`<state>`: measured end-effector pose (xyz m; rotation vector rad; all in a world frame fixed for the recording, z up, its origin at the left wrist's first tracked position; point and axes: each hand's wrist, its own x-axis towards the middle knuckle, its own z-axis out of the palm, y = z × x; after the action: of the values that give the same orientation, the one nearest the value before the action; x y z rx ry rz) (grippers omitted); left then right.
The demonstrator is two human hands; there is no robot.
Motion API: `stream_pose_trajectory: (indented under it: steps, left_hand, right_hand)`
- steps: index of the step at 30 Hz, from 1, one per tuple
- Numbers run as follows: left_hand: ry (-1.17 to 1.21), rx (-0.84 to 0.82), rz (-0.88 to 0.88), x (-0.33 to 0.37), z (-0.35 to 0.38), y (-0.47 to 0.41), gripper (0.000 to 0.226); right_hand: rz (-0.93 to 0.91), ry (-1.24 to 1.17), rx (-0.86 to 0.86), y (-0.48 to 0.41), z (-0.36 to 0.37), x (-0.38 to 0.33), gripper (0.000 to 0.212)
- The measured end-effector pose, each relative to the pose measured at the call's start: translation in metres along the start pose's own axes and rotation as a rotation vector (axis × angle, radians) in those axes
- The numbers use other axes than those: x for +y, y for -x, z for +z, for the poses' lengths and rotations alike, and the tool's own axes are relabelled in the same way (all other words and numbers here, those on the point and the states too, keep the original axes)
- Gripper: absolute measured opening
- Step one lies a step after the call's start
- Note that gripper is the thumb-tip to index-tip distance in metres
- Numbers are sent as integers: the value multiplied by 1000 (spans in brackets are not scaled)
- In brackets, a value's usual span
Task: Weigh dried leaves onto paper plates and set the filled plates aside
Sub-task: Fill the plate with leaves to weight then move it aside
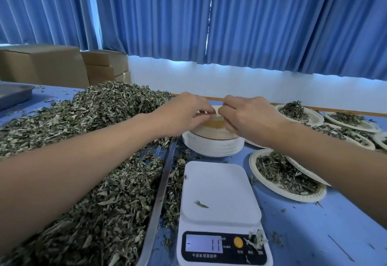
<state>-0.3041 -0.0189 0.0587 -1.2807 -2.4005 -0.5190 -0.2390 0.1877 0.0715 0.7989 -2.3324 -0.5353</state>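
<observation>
Head cam has the left hand (pixel 184 112) and right hand (pixel 249 114) both pinching at the top of the plate stack (pixel 212 147), which sits right under the fingertips, equally near each, with the scale (pixel 219 192) back toward the person between the forearms.

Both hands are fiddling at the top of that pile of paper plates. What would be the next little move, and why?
Probably peel the top plate free of the stack and lay it on the scale. The left hand and right hand both pinch at its edge, and the scale's platform holds only a stray leaf.
</observation>
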Motion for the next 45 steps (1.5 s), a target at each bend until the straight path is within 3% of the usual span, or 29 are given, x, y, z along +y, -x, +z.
stream_pose_trajectory:
  steps: [2,4,8,10,12,15,17,20,22,23,27,29,35,38,45]
  left_hand:
    - [-71,-14,23,8,-7,6,20]
    - [-114,-53,56,21,-14,18,22]
    - [-165,-111,133,54,-21,57,27]
    - [-205,-125,208,71,-18,86,30]
    - [-224,-180,268,86,-12,111,29]
    - [-165,-298,206,90,-3,133,30]
    - [66,-291,76,86,-7,136,29]
    - [338,-61,-136,75,-17,134,24]
    - [291,116,-286,63,-22,133,18]
    - [200,112,-368,57,-24,133,19]
    - [-185,-368,-666,43,-17,154,32]
    - [-263,-481,-675,44,-10,162,46]
    - [-226,-501,-589,48,-3,161,30]
    - [-262,-515,-621,47,-1,160,35]
    - [-244,-248,-702,38,-10,148,34]
  right_hand:
    - [51,7,-31,6,-2,-4,33]
    - [26,-40,23,16,-12,-12,44]
    - [29,-147,421,51,-22,-34,39]
    - [230,-267,598,69,-22,-50,36]
    - [492,-398,667,88,-19,-62,40]
    - [709,-558,568,118,-6,-71,45]
    - [730,-616,465,134,0,-72,46]
    - [720,-626,379,149,0,-72,45]
    - [719,-621,335,157,0,-74,47]
    - [723,-629,298,161,1,-75,48]
    - [739,-670,135,166,5,-85,48]
    - [745,-651,95,163,6,-89,48]
    - [730,-615,18,163,8,-93,53]
    - [740,-619,13,162,9,-92,53]
    - [737,-608,-6,163,8,-92,52]
